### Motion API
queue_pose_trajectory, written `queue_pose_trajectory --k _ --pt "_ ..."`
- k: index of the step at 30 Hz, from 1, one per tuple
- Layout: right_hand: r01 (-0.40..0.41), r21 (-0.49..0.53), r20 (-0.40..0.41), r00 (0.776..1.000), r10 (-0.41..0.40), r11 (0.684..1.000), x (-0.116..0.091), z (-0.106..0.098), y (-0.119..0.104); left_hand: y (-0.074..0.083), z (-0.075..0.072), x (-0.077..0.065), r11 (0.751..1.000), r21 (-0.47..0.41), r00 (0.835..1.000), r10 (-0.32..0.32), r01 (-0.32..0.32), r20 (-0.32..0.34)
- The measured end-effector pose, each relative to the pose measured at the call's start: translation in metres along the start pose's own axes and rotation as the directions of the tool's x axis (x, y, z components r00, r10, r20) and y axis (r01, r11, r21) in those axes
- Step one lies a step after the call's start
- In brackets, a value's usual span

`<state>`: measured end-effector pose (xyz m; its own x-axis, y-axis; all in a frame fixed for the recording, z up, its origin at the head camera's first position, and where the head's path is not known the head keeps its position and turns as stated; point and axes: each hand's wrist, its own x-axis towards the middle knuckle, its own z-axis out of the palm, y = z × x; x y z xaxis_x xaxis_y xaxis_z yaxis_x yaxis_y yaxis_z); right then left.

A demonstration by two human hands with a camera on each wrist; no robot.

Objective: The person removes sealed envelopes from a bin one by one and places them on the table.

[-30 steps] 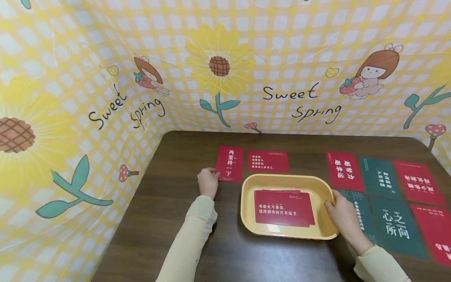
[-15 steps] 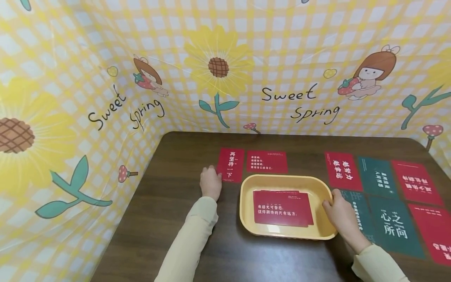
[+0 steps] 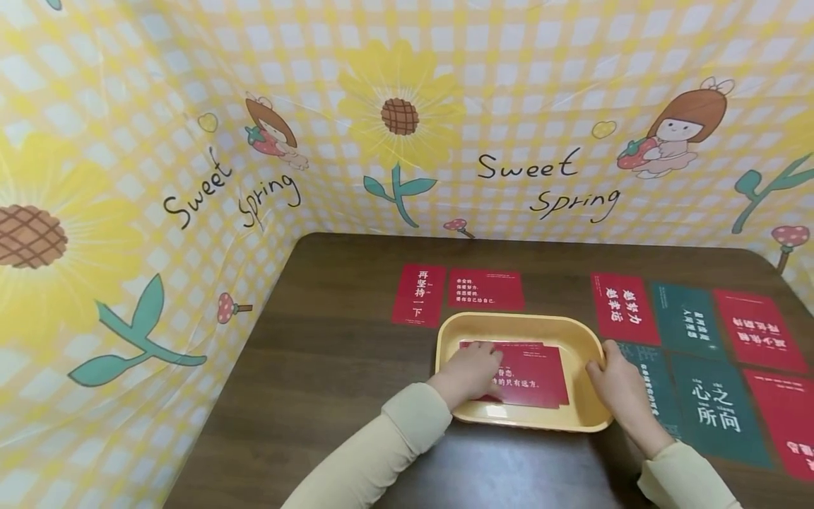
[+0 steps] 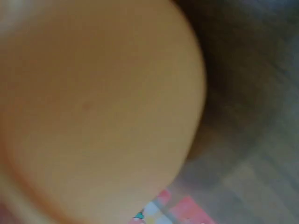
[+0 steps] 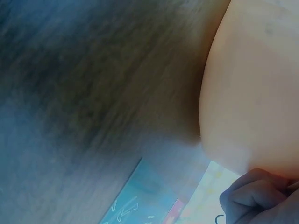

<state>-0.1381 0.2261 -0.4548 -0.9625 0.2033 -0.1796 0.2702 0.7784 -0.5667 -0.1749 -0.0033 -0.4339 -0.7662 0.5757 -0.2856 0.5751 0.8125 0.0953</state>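
A yellow plastic tray (image 3: 521,428) holds a small stack of red cards (image 3: 534,367) printed with white Chinese characters. My left hand (image 3: 470,367) reaches over the tray's left rim, its fingers and thumb spread over the left part of the top card. Whether they press on it is hard to tell. My right hand (image 3: 613,385) grips the tray's right rim. The right wrist view shows its curled fingers (image 5: 254,193) at the tray wall (image 5: 252,93). In the left wrist view the tray wall (image 4: 103,102) fills most of the picture, blurred, and the hand is out of sight.
Two red cards, one upright (image 3: 417,295) and one sideways (image 3: 486,288), lie behind the tray. To the right, red and green cards (image 3: 715,403) lie in rows on the brown table (image 3: 286,382). Yellow checked cloth (image 3: 356,141) hangs along the back and left.
My left hand has let go of the upright red card and moved right and towards me, into the tray over the stack. My right hand keeps its grip on the rim.
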Motion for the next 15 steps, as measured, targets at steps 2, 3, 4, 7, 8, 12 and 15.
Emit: queue_pose_trajectory --k 2,3,4,7,8,12,15 --pt "-0.001 -0.001 0.001 1.000 0.001 1.000 0.000 0.001 0.000 0.003 0.006 0.000 0.997 0.033 0.997 -0.076 0.075 0.032" --pt "-0.005 0.001 0.003 1.000 0.005 1.000 0.000 0.001 -0.001 0.003 0.008 0.000 0.994 0.044 0.994 -0.101 0.099 0.033" --pt "-0.006 -0.001 0.000 1.000 0.006 1.000 0.000 0.001 0.000 0.002 0.010 0.001 0.992 0.054 0.993 -0.116 0.114 0.029" --pt "-0.009 -0.002 -0.008 1.000 0.009 1.000 -0.002 0.001 0.001 0.000 0.014 0.003 0.991 0.063 0.993 -0.116 0.116 -0.002" --pt "-0.012 0.001 -0.008 1.000 0.012 1.000 -0.002 0.002 0.001 -0.001 0.015 0.004 0.992 0.062 0.994 -0.108 0.108 -0.016" --pt "-0.001 -0.001 -0.018 1.000 0.001 1.000 -0.002 0.002 0.002 -0.006 0.017 0.006 0.993 0.079 0.995 -0.082 0.087 -0.065" --pt "0.011 -0.004 -0.023 1.000 -0.012 1.000 -0.001 0.002 0.002 -0.010 0.019 0.007 0.992 0.099 0.994 -0.074 0.083 -0.085"
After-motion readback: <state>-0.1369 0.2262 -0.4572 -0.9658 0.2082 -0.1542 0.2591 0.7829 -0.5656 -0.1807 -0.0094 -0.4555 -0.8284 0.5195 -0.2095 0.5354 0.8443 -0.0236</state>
